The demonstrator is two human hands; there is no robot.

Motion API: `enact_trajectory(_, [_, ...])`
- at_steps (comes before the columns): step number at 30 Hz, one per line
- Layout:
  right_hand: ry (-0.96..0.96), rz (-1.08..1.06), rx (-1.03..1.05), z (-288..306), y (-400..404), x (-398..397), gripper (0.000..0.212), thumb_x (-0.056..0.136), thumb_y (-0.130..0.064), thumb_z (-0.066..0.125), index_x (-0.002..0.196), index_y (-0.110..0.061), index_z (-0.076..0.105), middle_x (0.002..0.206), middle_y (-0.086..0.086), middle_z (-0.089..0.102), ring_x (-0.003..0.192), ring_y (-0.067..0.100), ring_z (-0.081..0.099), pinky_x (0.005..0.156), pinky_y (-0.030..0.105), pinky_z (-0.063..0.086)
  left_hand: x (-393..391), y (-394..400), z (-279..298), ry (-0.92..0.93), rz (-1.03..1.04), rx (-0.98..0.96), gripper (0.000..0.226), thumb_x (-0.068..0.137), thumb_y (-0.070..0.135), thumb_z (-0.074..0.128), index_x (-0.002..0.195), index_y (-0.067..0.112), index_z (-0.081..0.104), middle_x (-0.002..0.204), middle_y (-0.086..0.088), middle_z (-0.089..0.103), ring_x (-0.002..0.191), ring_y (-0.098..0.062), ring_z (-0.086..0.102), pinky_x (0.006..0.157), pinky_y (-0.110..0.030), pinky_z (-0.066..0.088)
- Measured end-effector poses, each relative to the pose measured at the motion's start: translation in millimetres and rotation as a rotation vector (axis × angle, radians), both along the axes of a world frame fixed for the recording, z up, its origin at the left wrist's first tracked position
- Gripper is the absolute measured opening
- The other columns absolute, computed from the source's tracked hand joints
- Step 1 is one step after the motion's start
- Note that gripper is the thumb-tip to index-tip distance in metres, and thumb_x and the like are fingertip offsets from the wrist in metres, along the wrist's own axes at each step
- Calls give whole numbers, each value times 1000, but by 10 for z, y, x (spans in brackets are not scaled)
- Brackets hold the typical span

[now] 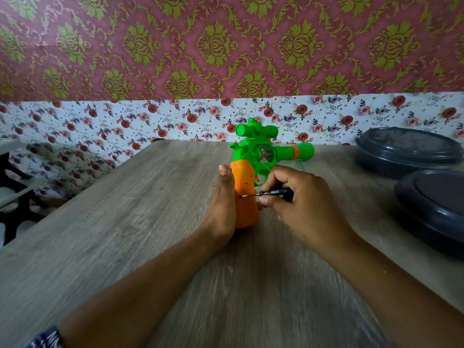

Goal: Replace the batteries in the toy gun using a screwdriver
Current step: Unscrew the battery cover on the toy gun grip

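Head view: the toy gun (261,156) is held upright on the wooden surface (125,222), near its far edge, with the orange grip at the bottom and the green barrel pointing right. The grip is clasped from the left by the left hand (222,207). A small screwdriver (266,193) is pinched in the right hand (298,202), and its tip is set against the grip. Two dark containers (406,151) are seen at the right.
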State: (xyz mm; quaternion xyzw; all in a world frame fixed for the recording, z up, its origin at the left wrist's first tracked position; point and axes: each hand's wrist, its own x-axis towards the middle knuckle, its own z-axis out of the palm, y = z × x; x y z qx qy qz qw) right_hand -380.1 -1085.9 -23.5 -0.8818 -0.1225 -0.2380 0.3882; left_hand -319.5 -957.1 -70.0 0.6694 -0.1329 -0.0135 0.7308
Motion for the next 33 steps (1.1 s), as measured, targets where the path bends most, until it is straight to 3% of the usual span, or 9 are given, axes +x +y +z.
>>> enact_trajectory(4, [80, 66, 206, -33, 38, 37, 17, 80, -13, 68, 73, -26, 59, 75, -7, 66, 66, 5, 60, 67, 35, 53, -34, -13, 14, 7, -6, -10, 79, 77, 79, 14, 118, 25, 56, 104, -10, 70, 98, -25, 68, 93, -52, 49])
enact_trajectory(6, [107, 89, 219, -64, 59, 46, 8, 85, -18, 62, 82, -23, 57, 79, -9, 62, 72, 7, 59, 72, 38, 53, -31, -10, 12, 7, -19, 3, 80, 77, 78, 13, 121, 25, 54, 101, -10, 71, 97, -26, 68, 93, -51, 50])
enact_trajectory(8, [121, 56, 133, -72, 44, 38, 11, 86, -33, 57, 84, -22, 53, 79, -8, 61, 70, 8, 57, 69, 35, 50, -39, -8, 31, 6, -32, -6, 82, 77, 77, 13, 124, 22, 52, 105, -12, 69, 97, -28, 67, 92, -51, 50])
enact_trajectory(11, [126, -22, -64, -35, 16, 2, 31, 89, -46, 43, 71, -22, 47, 60, -1, 60, 52, 8, 50, 58, 33, 44, -34, 1, 47, 11, -41, -13, 90, 70, 77, 18, 136, 20, 42, 113, -15, 65, 92, -25, 69, 87, -46, 55])
enact_trajectory(16, [75, -27, -83, -11, 42, -7, 14, 88, -26, 57, 78, -19, 50, 71, 4, 66, 65, 18, 61, 64, 36, 50, -7, -1, 23, 11, -39, -5, 88, 71, 70, 16, 138, 18, 39, 114, -16, 64, 80, -18, 70, 76, -37, 57])
enact_trajectory(20, [43, -22, -20, 21, 16, -26, 23, 80, -7, 66, 72, -26, 54, 78, -3, 67, 73, 5, 61, 64, 24, 47, -22, -5, 27, 28, -21, -42, 82, 71, 71, 19, 130, 21, 46, 115, -11, 65, 95, -22, 68, 87, -43, 54])
enact_trajectory(25, [84, 12, -18, -28, 63, -21, 2, 86, -19, 61, 88, -21, 60, 88, -4, 67, 70, 4, 58, 61, 14, 44, -21, -1, 26, 40, 14, -10, 93, 72, 84, 19, 136, 21, 43, 119, -11, 64, 109, -27, 63, 96, -51, 47])
enact_trajectory(29, [72, 11, -204, -22, 78, -62, 30, 92, -37, 45, 82, -13, 60, 63, 2, 63, 61, 17, 60, 64, 36, 50, 0, -1, 0, 51, 25, 4, 113, 52, 97, 28, 138, 26, 41, 125, -10, 61, 114, -28, 59, 99, -54, 43])
enact_trajectory(33, [22, -45, -276, -25, 78, -52, 30, 93, -36, 45, 78, -13, 56, 58, 0, 53, 53, 16, 50, 51, 31, 37, 19, -4, -13, 34, 17, 12, 113, 51, 98, 27, 138, 28, 40, 128, -7, 59, 118, -26, 57, 102, -53, 41])
